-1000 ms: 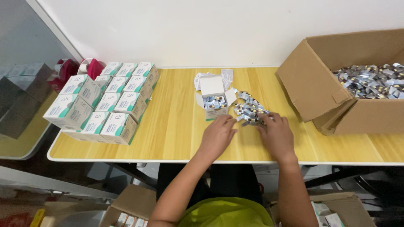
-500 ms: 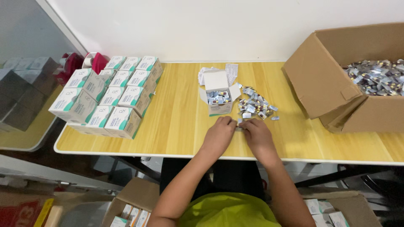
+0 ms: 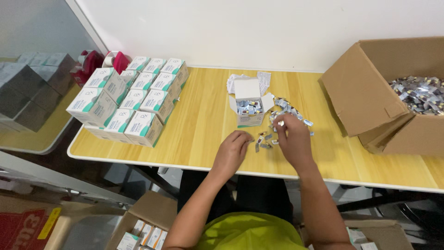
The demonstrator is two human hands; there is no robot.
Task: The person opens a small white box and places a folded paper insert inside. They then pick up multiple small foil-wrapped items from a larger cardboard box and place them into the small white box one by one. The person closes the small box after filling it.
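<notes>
A small white and teal carton [image 3: 249,111] stands open in the middle of the wooden table [image 3: 199,125], with silver blister strips inside. A loose pile of silver blister strips [image 3: 289,111] lies just right of it. My right hand [image 3: 291,139] is at the pile's near edge, fingertips pinching a small strip. My left hand [image 3: 233,150] rests curled on the table, fingers at a few separate strips [image 3: 263,141] laid between the hands. Whether it grips one is hidden by the fingers.
Stacked white and teal cartons [image 3: 134,99] fill the table's left end, with red tape dispensers [image 3: 101,60] behind. A big cardboard box [image 3: 393,92] of blister strips sits at the right. Folded paper leaflets [image 3: 263,78] lie behind the open carton. More cardboard boxes [image 3: 143,222] stand under the table.
My hands were together at the table's near edge; now the right hand has lifted to the pile's edge with a strip, and a few strips lie between the hands. The view shifted.
</notes>
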